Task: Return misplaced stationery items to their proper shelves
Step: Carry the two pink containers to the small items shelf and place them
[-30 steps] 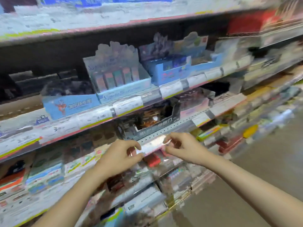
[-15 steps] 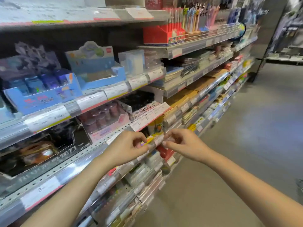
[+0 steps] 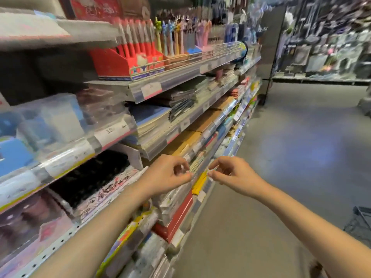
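Far left shelf: blue boxes [image 3: 14, 157] and clear packs blur along my left, behind a price strip [image 3: 109, 133] on the shelf's front edge.
Lower left shelf: a black tray [image 3: 90, 175] sits at the front edge, pink-printed packaging under it.
Top shelf: red display box [image 3: 114, 61] of pens stands behind a wire rail, pastel pens [image 3: 174, 37] in a row just to its right.
Middle shelves: stacked notebooks [image 3: 180, 101], then brown pads [image 3: 208, 119], running away down the aisle.
Left arm: stretched forward across the lower shelf edges, forearm bare, wrist level.
Left hand [image 3: 166, 175]: fingers curled in, thumb and forefinger tips pinched together right at the shelf's front edge; whether anything sits in that pinch I cannot tell.
Task item: too blurred to pick out; no stationery piece shows clearly in either pinch.
Between my hands: a yellow pack [image 3: 199, 182] stands on the shelf edge, in the gap between the two pinches, with a red box [image 3: 178, 215] below it.
Right hand [image 3: 230, 175]: same pose, thumb and forefinger pinched and pointing left toward the other hand, remaining fingers loosely bent.
Right arm: reaching in from the lower right over the grey floor [image 3: 291, 157].
Far right: another shelving run [image 3: 325, 47] across the aisle, all blur.
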`<state>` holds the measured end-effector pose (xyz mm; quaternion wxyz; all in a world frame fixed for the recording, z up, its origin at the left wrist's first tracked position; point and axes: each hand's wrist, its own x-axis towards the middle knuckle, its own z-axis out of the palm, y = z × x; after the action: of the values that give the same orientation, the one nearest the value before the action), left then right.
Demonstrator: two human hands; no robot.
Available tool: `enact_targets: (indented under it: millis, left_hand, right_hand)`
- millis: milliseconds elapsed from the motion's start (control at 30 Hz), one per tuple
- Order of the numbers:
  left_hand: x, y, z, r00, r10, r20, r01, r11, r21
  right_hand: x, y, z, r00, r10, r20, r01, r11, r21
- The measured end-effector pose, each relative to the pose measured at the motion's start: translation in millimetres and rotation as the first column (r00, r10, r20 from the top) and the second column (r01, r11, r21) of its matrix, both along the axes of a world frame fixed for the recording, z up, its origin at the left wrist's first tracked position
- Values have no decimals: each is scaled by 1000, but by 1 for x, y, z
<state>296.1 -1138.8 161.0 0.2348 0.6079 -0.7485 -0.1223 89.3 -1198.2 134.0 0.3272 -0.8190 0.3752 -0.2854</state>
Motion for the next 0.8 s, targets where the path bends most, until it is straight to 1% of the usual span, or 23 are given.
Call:
enact_targets:
  millis: [167,367,600,800]
  left_hand:
    - [-17,-100,10,999,-46,-21,46,999,10]
    - [-62,-217,7,995,-97,-15,97,995,18]
    - [-129,-367,9,996,-77,-33,77,997,-1]
    - [-171,-484,23,998,11,-62,-13,1000,-26]
  right_hand:
    - [-23,-85,11,997,-76,33,77,997,-4]
    - [-59,-198,5,989,-124,79,126,992,-23]
    - [-124,-351,13,992,-110,66,112,993,-32]
    - [-172,-478,32,996,-66,56,68,997,-31]
